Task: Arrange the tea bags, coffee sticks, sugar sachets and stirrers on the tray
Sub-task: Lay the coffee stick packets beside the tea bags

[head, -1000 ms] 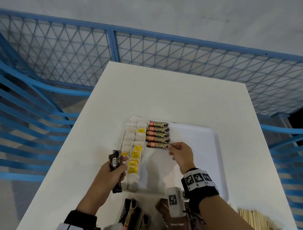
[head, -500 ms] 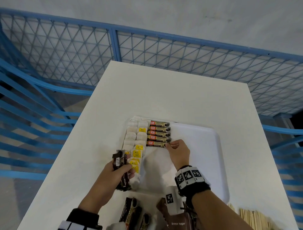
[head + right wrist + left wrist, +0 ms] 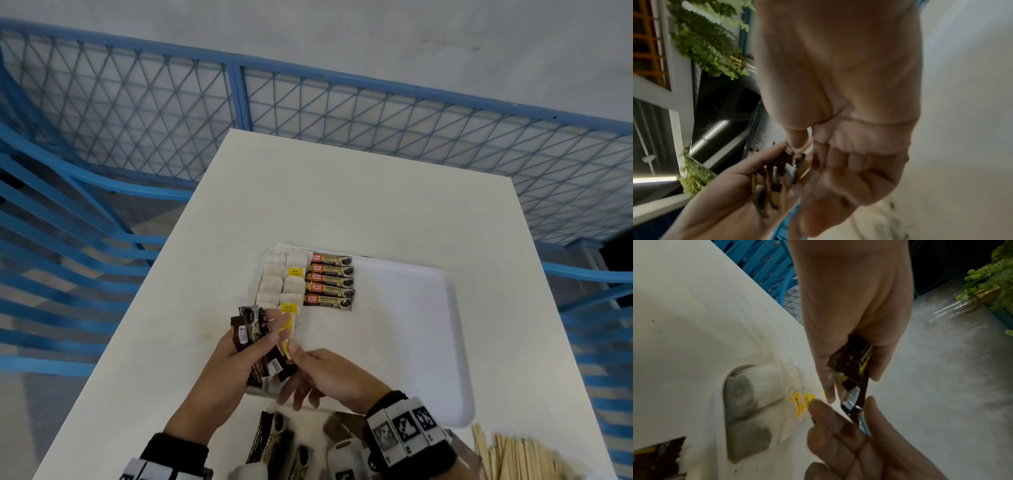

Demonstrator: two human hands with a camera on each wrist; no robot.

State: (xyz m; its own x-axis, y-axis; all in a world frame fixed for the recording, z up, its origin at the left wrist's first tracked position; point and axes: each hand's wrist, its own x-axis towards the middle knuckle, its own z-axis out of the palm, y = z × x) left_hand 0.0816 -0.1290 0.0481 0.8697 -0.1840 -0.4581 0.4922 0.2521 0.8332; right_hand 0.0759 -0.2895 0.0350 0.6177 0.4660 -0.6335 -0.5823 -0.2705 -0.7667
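Dark-brown coffee sticks (image 3: 255, 337) fan from the gripping left hand (image 3: 236, 363); right hand (image 3: 329, 377) pinches one.

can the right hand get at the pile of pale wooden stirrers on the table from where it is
Probably yes. The pale wooden stirrers lie bare on the white table, right of the right hand; it is at the left hand's dark sachets.
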